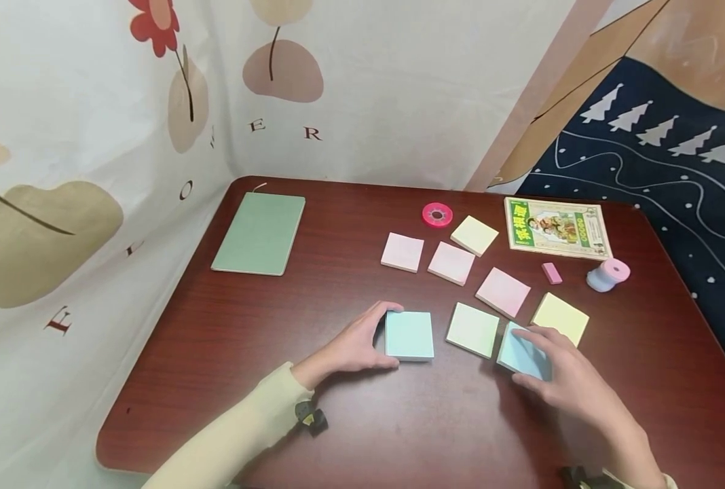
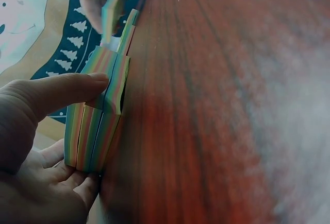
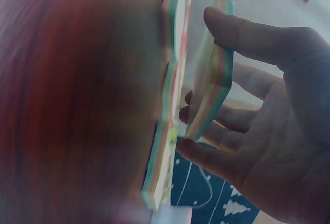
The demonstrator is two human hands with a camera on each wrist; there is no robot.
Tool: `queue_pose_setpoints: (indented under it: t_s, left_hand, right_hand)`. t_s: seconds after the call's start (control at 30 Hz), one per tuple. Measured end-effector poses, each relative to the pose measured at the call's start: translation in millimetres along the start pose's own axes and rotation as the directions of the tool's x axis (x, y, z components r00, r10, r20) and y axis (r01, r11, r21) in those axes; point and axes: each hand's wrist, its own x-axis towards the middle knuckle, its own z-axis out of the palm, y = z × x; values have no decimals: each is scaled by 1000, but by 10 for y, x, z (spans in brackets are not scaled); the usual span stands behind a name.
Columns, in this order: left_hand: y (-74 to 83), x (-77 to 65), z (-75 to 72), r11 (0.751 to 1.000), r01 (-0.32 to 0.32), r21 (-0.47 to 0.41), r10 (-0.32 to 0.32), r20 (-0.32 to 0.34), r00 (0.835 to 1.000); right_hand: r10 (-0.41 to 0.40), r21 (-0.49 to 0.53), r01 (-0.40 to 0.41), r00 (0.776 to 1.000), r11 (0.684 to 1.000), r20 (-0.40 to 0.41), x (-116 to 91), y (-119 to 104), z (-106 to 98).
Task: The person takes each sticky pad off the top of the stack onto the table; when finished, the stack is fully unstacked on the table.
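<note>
My left hand (image 1: 358, 343) grips the sides of a stack of sticky note pads (image 1: 409, 335) with a light blue top, standing on the table. In the left wrist view the thumb presses one edge of the striped stack (image 2: 95, 126), fingers at the opposite side. My right hand (image 1: 573, 373) pinches a single blue sticky note pad (image 1: 523, 353) between thumb and fingers. The right wrist view shows this pad (image 3: 221, 69) tilted and raised off the table. Left of it lies a pale green pad (image 1: 472, 330); a yellow pad (image 1: 561, 318) is partly behind the right hand.
Farther back lie pink pads (image 1: 402, 252) and a pale yellow pad (image 1: 474, 235), beside a round pink tape roll (image 1: 437, 214). A green notebook (image 1: 260, 234) is at back left. At right are a booklet (image 1: 558, 227), a pink eraser (image 1: 551, 273) and a pink-topped cylinder (image 1: 608, 275).
</note>
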Motion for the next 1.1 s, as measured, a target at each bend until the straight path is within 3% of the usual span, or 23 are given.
queue_pose_setpoints:
  t_s: [0.43, 0.87, 1.1]
  left_hand:
    - [0, 14, -4, 1000, -6, -15, 7, 6, 1000]
    - [-5, 5, -14, 1000, -1, -17, 2, 14, 1000]
    - [-13, 3, -17, 1000, 1, -21, 0, 16, 1000]
  right_hand:
    - [90, -59, -83, 989, 995, 119, 46, 87, 35]
    - [75, -83, -62, 985, 995, 158, 37, 90, 32]
    - [31, -74, -22, 991, 997, 131, 45, 43, -29]
